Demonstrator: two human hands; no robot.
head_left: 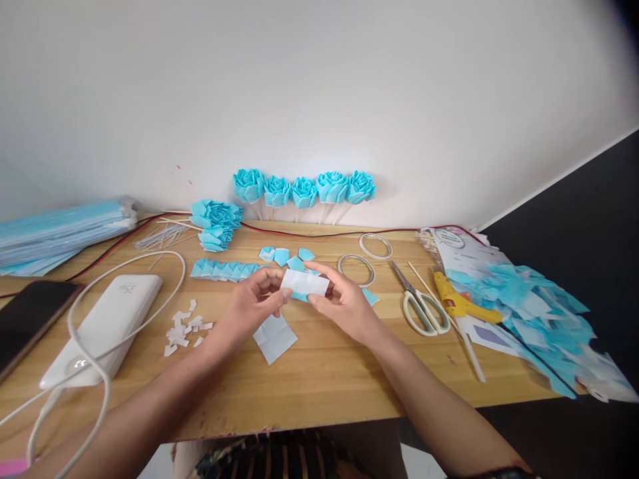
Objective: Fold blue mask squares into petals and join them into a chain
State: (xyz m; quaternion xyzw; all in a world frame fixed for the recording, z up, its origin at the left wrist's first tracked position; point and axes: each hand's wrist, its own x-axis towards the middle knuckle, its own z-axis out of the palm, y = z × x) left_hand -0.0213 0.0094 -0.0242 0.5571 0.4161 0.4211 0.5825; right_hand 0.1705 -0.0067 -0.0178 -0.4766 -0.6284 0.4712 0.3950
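Note:
Between my two hands is a small folded piece of blue-and-white mask fabric point(305, 282), white side facing me with a blue strip along its lower edge. My left hand point(255, 301) pinches its left end, and my right hand point(347, 305) pinches the right end, thumbs in front. Below my left hand, a pale square of fabric point(275, 339) lies flat on the wooden table point(309, 392). Just beyond my fingers lie several folded blue petals point(281, 257). A row of overlapping blue petals point(224, 270) stretches to the left, partly hidden behind my left hand.
Blue fabric roses point(304, 192) on sticks lean against the wall; more roses point(217, 223) lie left. Tape rolls point(375, 247), scissors point(423, 307), a yellow glue gun point(462, 301) and fabric scraps point(539, 299) are right. White scraps point(184, 328), a power bank point(107, 326) and a phone point(30, 319) are left.

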